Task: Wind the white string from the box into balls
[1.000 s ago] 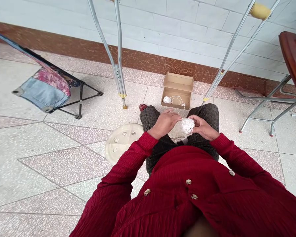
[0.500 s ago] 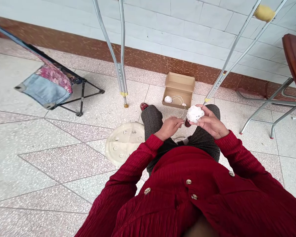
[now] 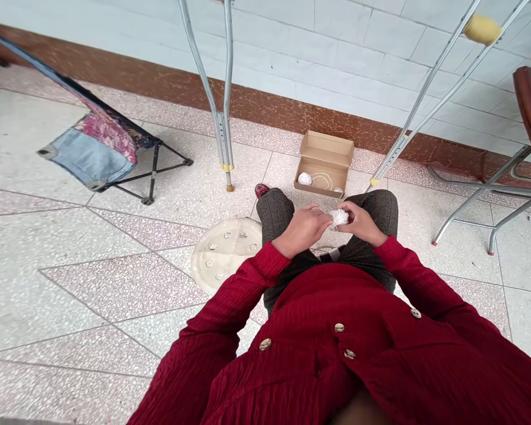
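Note:
Above my lap, my right hand (image 3: 363, 224) has its fingers curled round a ball of white yarn (image 3: 340, 218), gripping it from the right side. At the ball's left side is my left hand (image 3: 301, 229), fingers closed together on the yarn and touching the ball; the strand between them is mostly hidden. Past my knees stands an open cardboard box (image 3: 321, 187) with its lid tipped back. A smaller ball of white yarn (image 3: 305, 179) lies inside it at the left, and a loose white strand (image 3: 324, 176) curls across the box bottom.
Two metal crutches (image 3: 223, 141) (image 3: 392, 156) lean at the tiled wall, either side of the box. A folding fabric chair (image 3: 92, 156) stands left, a metal-legged chair (image 3: 491, 221) right. A round cream cover (image 3: 221, 254) lies by my left leg.
Both hands have come together: my left hand has moved from the pulled strand to the yarn ball. The ball is lower and further left, with its side turned toward me.

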{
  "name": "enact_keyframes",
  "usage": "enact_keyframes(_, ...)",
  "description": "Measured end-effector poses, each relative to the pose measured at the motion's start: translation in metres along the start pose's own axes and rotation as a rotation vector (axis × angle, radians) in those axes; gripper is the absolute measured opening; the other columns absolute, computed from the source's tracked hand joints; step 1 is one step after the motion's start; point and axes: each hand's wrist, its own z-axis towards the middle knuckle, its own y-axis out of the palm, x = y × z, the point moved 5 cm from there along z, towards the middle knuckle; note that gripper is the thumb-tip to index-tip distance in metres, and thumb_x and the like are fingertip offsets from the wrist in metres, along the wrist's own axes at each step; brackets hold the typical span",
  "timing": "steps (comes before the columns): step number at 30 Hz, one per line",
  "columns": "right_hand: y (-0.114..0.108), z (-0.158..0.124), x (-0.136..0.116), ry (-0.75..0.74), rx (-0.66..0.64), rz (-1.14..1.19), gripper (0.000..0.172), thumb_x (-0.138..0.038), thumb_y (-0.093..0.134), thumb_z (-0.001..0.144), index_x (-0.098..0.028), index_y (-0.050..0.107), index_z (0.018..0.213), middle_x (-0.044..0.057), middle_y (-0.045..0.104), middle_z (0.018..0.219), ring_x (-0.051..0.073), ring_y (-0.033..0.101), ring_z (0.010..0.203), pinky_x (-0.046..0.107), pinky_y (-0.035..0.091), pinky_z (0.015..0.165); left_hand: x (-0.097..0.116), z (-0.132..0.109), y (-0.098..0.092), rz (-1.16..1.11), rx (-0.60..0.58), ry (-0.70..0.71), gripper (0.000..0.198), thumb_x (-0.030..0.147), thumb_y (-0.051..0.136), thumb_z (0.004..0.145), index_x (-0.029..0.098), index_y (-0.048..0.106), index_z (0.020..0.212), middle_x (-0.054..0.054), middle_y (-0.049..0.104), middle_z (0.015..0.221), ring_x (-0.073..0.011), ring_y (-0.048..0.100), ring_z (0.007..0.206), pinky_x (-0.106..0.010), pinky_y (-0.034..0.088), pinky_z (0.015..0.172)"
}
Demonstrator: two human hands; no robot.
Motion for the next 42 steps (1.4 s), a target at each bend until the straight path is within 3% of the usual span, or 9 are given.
enact_keyframes(5,0.017,-0.029,-0.009,0.225,-0.333,0.364,0.051,-0.021,0.082,0.057,-0.021,0.066,0.105,0.0,0.066,0.093,0.016,0.06,0.082,0.03,0.05,0.078,-0.018,0.0,-0.005,0.008,-0.002,0.004,0.027,0.024,0.046,0.102,0.018,0.072,0.096,-0.007,0.076,0.092,-0.0191,0.07,0.088,-0.041,0.044,0.108)
enact_keyframes(8,0.013,-0.04,-0.028,0.259,-0.383,0.559,0.055,-0.019,0.083,0.057,-0.022,0.066,0.11,0.001,0.069,0.098,0.017,0.064,0.086,0.032,0.054,0.079,-0.026,-0.002,0.004,-0.086,0.039,-0.049,0.026,0.025,0.047,0.102,0.018,0.072,0.096,-0.006,0.076,0.095,-0.019,0.069,0.091,-0.037,0.046,0.103)
enact_keyframes(15,-0.021,-0.027,-0.06,0.064,0.007,0.669,0.052,-0.032,0.081,0.063,-0.027,0.059,0.11,0.004,0.071,0.109,0.024,0.071,0.091,0.042,0.06,0.08,-0.032,-0.009,0.045,-0.317,-0.035,-0.186,0.039,0.032,0.043,0.103,0.017,0.068,0.077,-0.004,0.071,0.079,-0.0175,0.065,0.081,-0.028,0.047,0.08)
enact_keyframes(19,-0.047,-0.006,-0.053,0.033,0.28,0.579,0.04,-0.039,0.076,0.07,-0.025,0.055,0.1,0.001,0.068,0.097,0.017,0.068,0.076,0.033,0.056,0.07,-0.024,-0.011,0.041,-0.325,-0.032,-0.164,0.04,0.034,0.043,0.103,0.017,0.066,0.076,-0.004,0.068,0.076,-0.0169,0.063,0.078,-0.028,0.046,0.079)
enact_keyframes(24,-0.064,0.019,-0.033,-0.127,0.586,0.144,0.051,-0.033,0.081,0.06,-0.024,0.051,0.1,-0.001,0.061,0.096,0.015,0.06,0.075,0.03,0.05,0.067,-0.01,-0.013,0.025,-0.208,-0.053,-0.097,0.036,0.031,0.045,0.102,0.019,0.067,0.076,-0.003,0.068,0.072,-0.0177,0.063,0.079,-0.03,0.048,0.087)
enact_keyframes(26,-0.056,0.025,-0.026,-0.173,0.529,-0.112,0.049,-0.027,0.081,0.058,-0.022,0.054,0.098,0.0,0.06,0.094,0.017,0.057,0.08,0.032,0.047,0.074,-0.008,-0.013,0.018,-0.18,-0.028,-0.061,0.035,0.03,0.046,0.102,0.019,0.068,0.078,-0.003,0.07,0.075,-0.0174,0.065,0.079,-0.033,0.048,0.094)
enact_keyframes(29,-0.027,0.023,-0.011,-0.131,0.246,-0.295,0.045,-0.02,0.08,0.056,-0.02,0.06,0.096,0.0,0.06,0.092,0.018,0.054,0.081,0.033,0.043,0.076,-0.011,-0.011,0.001,-0.128,0.056,-0.021,0.033,0.031,0.045,0.103,0.019,0.07,0.085,-0.005,0.074,0.086,-0.0181,0.067,0.083,-0.037,0.047,0.102)
enact_keyframes(34,0.02,-0.009,-0.007,0.088,-0.277,0.19,0.048,-0.015,0.079,0.054,-0.02,0.066,0.101,-0.002,0.062,0.092,0.015,0.054,0.08,0.029,0.043,0.076,-0.025,-0.003,-0.015,-0.144,0.069,-0.009,0.034,0.033,0.044,0.103,0.019,0.07,0.088,-0.004,0.075,0.087,-0.018,0.068,0.083,-0.04,0.044,0.106)
enact_keyframes(42,0.006,-0.038,-0.053,0.123,-0.21,0.662,0.051,-0.014,0.082,0.059,-0.024,0.063,0.105,0.0,0.066,0.098,0.016,0.062,0.084,0.027,0.052,0.068,-0.037,0.003,0.009,-0.401,0.079,-0.211,0.041,0.036,0.045,0.102,0.017,0.065,0.072,-0.003,0.068,0.074,-0.0167,0.063,0.076,-0.029,0.047,0.081)
